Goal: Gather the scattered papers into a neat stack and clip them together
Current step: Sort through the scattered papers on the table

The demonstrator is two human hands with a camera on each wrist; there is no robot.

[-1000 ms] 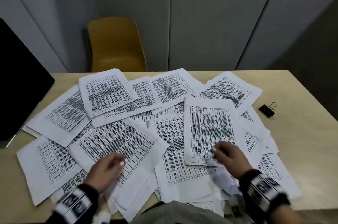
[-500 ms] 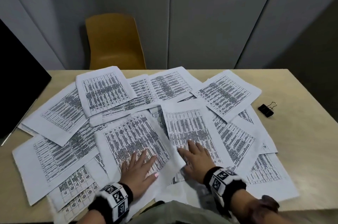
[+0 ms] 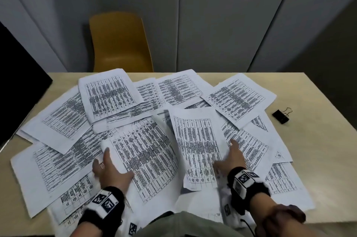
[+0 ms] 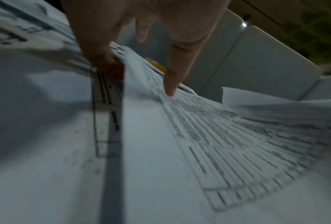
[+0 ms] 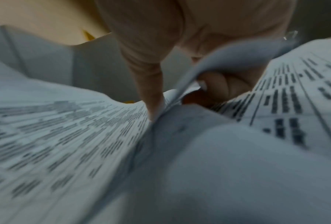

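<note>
Printed papers [image 3: 108, 99] are spread in overlapping layers across most of the worktop [image 3: 318, 101], each sheet covered with a dense table. A black binder clip [image 3: 280, 116] lies on bare wood just beyond the right edge of the papers, touching none of them.

Near the front of the papers, a bowed sheet [image 3: 146, 159] is gripped at its left edge by the left hand [image 3: 110, 171]: in the left wrist view the thumb [image 4: 107, 60] is seen tucked under the lifted edge while a finger [image 4: 176, 72] presses on the printed face from above. Just to the right of that sheet, a second sheet [image 3: 197, 147] is raised off the papers. Its right edge is pinched by the right hand [image 3: 231, 159]; the right wrist view shows one finger [image 5: 149, 91] on top of the paper and the other fingers curled beneath the lifted edge. The two held sheets overlap slightly where they meet.

Behind the far edge of the papers stands a yellow chair [image 3: 119, 43], and a dark screen [image 3: 17, 85] is seen at their left side.
</note>
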